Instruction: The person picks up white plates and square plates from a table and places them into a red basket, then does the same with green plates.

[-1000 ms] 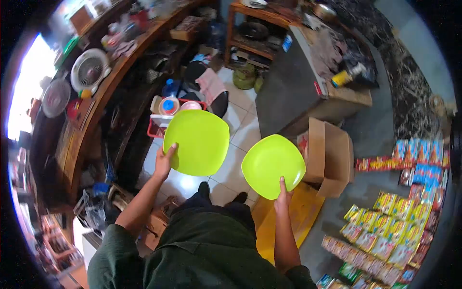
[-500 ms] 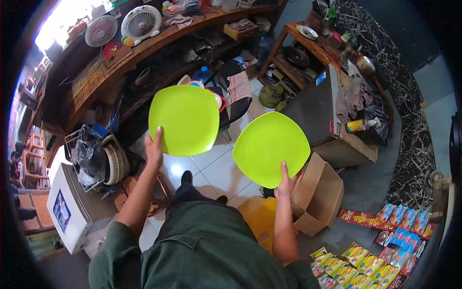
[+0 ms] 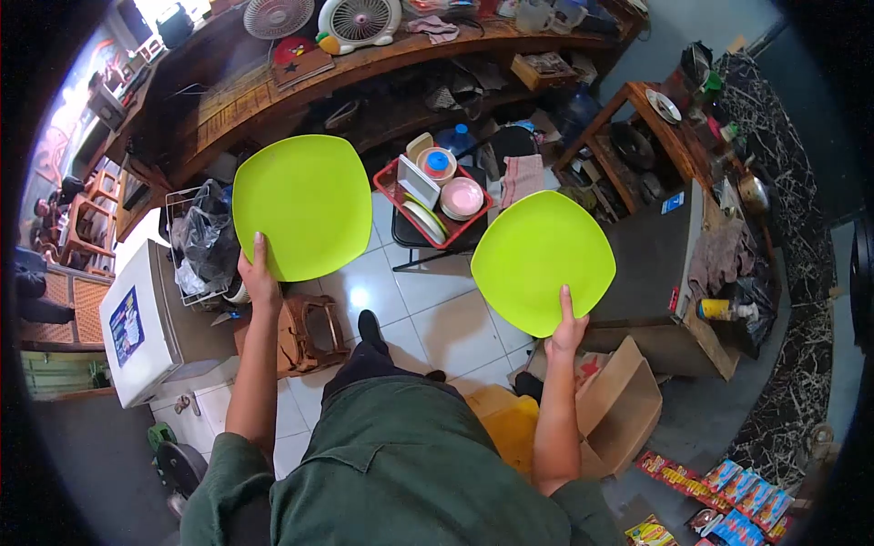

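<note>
A lime-green square plate with rounded corners [image 3: 305,205] is in my left hand [image 3: 261,280], gripped at its lower left edge with the thumb on top. My right hand [image 3: 566,329] grips a second lime-green plate [image 3: 543,259] by its lower right edge, thumb also on the upper face. Both plates are held apart in mid-air, faces toward me. The fingers beneath them are hidden. Between and beyond the plates, a red tray [image 3: 386,175] on a black chair [image 3: 410,233] holds bowls, plates and a blue-lidded container.
A white fridge [image 3: 150,318] with a wire basket on top stands left, near a brown wooden stool [image 3: 314,332]. To the right are a dark cabinet [image 3: 642,264], an open cardboard box [image 3: 628,400] and snack packets [image 3: 746,496]. A curved wooden counter [image 3: 401,56] with fans runs behind.
The plates have moved farther apart, the left one leftward, the right one slightly rightward. My view has turned left, and the red tray on the chair now shows between them.
</note>
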{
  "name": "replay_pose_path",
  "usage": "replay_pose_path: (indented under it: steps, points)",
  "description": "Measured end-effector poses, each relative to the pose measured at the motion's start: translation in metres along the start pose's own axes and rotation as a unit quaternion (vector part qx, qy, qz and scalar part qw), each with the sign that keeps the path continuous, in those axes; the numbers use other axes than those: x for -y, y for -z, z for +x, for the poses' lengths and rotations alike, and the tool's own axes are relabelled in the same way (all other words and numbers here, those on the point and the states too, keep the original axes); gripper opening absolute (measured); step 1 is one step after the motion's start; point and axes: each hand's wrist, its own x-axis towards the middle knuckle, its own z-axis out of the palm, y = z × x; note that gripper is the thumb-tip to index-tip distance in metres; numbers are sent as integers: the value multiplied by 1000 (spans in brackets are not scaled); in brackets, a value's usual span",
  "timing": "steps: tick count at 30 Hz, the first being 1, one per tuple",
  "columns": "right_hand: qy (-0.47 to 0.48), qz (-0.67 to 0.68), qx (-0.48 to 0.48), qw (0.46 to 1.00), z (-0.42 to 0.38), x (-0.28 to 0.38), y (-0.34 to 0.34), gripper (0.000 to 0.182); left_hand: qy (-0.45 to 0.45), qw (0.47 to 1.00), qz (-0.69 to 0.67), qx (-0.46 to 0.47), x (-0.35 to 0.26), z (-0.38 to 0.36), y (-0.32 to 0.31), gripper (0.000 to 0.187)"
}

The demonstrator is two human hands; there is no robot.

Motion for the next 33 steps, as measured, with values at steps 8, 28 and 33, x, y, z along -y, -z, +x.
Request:
replay_pose_path:
  steps: [8,28,33]
  points:
    - [14,-8,28,999,13,-9,-85,34,35,996,-71,46,-4,58,-5,35]
    - [-17,-129,-118,984,34,-37,-134,34,124,966,-24,224,62,179,-102,39]
    - [-40,-156,-122,979,70,-48,-115,33,85,964,65,243,60,178,-135,33]
